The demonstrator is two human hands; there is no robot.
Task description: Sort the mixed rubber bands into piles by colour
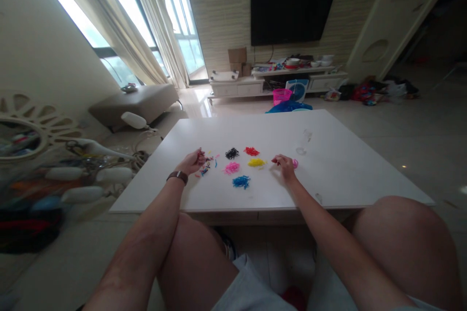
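Small coloured pieces that look like tiny rubber bands lie in heaps on the white table: a black heap [232,153], a red heap [251,151], a yellow heap [257,162], a pink heap [231,168] and a blue heap [241,182]. My left hand [193,161], with a dark watch on its wrist, is closed beside a loose scatter of mixed-colour pieces [205,171]. To the right of the yellow heap, my right hand [285,165] is closed in a pinch; what its fingertips hold is too small to name. A pink object [295,163] sits just behind that hand, partly hidden.
Clear plastic items [305,141] rest on the table's [350,170] right side, with another small clear piece [318,198] near the front edge. Beyond stand a TV cabinet [237,88], a pink basket [281,96] and a grey bench [134,102]. White-ended stands [113,175] crowd the left.
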